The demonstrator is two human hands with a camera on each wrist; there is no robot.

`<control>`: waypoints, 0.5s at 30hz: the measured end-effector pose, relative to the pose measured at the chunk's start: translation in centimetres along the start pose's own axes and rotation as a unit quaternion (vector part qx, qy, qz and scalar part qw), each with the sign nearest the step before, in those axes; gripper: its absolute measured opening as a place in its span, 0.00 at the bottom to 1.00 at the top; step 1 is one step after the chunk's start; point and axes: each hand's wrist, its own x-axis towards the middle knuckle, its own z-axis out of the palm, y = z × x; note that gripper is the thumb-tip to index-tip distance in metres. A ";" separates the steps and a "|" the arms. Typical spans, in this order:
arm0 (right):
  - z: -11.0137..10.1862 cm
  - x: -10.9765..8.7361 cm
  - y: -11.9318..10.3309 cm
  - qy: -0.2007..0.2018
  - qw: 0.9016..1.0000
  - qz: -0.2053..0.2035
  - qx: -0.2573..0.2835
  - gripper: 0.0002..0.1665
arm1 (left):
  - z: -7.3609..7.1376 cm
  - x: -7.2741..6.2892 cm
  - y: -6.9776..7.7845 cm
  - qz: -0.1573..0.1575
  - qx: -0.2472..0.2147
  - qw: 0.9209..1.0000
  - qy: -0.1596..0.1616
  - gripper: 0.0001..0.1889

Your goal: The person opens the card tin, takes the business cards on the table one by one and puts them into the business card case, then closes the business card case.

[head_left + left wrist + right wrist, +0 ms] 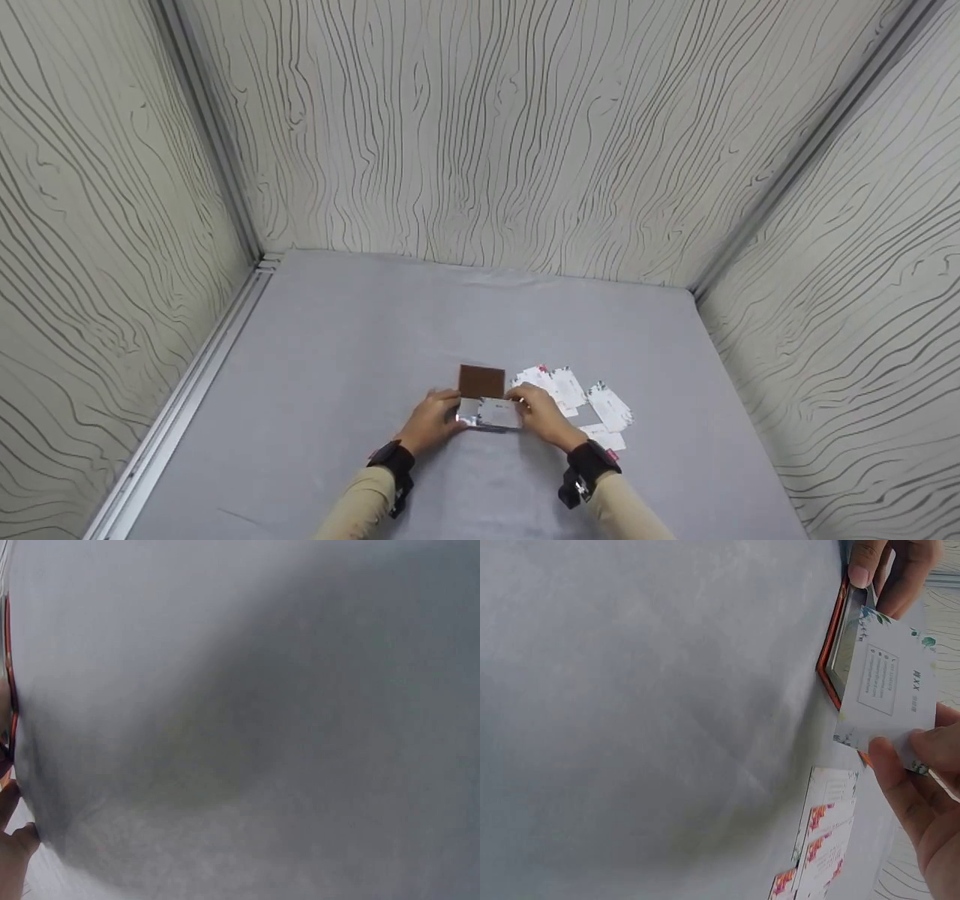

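A brown card case [481, 381] stands open, its brown panel on the far side and a shiny silvery part on the near side. My left hand [435, 420] grips the case's left end, thumb [859, 577] on the edge. Between thumb and fingers my right hand [545, 417] pinches a white business card [889, 679] with green leaf corners and printed text. That card [501, 412] overlaps the silvery part in the head view. At the left wrist view's far left, only a thin orange-brown case edge [10, 675] and some fingers show.
Several loose business cards [611, 407] lie to the right of my right hand, some overlapping, some with red and orange prints [821, 847]. Grey cloth [360, 322] covers the table. Wood-patterned walls [465, 135] close off the back and sides, with a metal rail [180, 405] along the left.
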 end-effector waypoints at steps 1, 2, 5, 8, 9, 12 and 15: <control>0.2 0.1 0.0 0.005 1.000 0.002 -0.001 0.17 | 0.0 0.0 0.0 -0.004 -0.002 1.000 -0.002 0.24; 0.3 0.3 -0.1 0.011 1.000 0.002 0.000 0.17 | 0.0 0.0 0.1 -0.008 -0.003 1.000 -0.004 0.24; 0.6 0.6 -0.3 0.028 1.000 0.006 0.006 0.16 | 0.0 0.0 0.1 -0.010 -0.006 1.000 -0.006 0.24; 1.0 1.0 -0.5 0.039 0.999 0.015 0.009 0.15 | 0.0 0.0 0.0 -0.004 0.000 1.000 -0.002 0.24; 1.1 1.1 -0.6 0.043 0.999 0.017 0.009 0.14 | 0.0 0.0 0.0 -0.002 0.002 1.000 0.000 0.24; 1.4 1.5 -0.9 0.051 0.998 0.019 0.015 0.13 | 0.1 0.0 -0.2 0.008 0.006 1.000 0.008 0.23; 1.8 1.7 -1.1 0.058 0.998 0.008 0.012 0.13 | 0.1 0.0 -0.2 0.015 0.004 1.000 0.013 0.23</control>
